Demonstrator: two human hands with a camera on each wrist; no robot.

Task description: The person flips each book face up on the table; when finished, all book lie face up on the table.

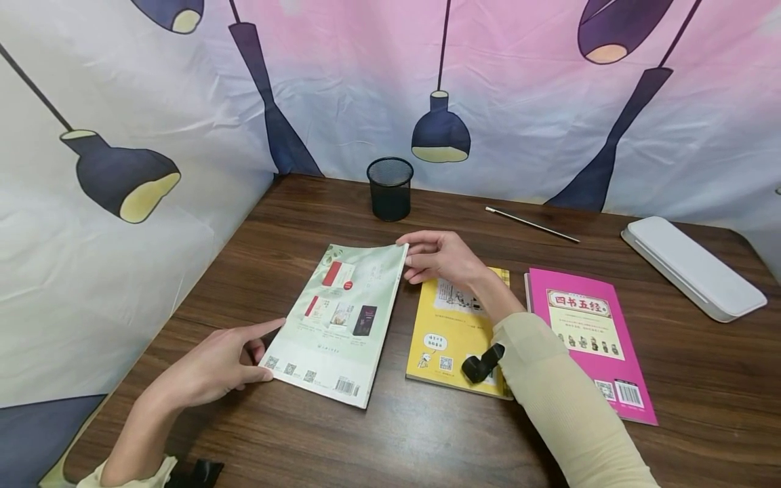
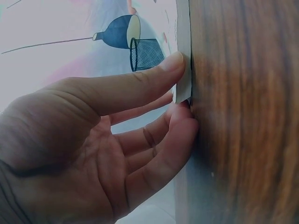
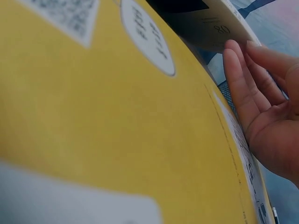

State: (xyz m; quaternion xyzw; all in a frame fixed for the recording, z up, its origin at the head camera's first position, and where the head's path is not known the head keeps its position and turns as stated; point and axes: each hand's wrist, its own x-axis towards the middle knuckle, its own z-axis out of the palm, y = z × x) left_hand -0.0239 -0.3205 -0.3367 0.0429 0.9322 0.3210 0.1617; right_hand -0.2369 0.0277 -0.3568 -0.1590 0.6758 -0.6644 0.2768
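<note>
The pale green book (image 1: 338, 329) lies left of the other 2 books, slightly tilted, its underside showing in the right wrist view; the left hand (image 1: 210, 362) pinches its lower left corner, index finger stretched to the left edge; the right hand (image 1: 442, 261) pinches its upper right corner between thumb and fingers; just right lies the yellow book (image 1: 451, 332), partly under the right forearm, then the pink book (image 1: 586, 339); beyond stand or lie 1 black mesh cup (image 1: 390, 193), 1 thin pencil (image 1: 531, 224) and 1 white case (image 1: 689, 268), all on the brown table (image 1: 390, 447).

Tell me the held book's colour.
The held book is mostly pale green, best seen in the head view.
</note>
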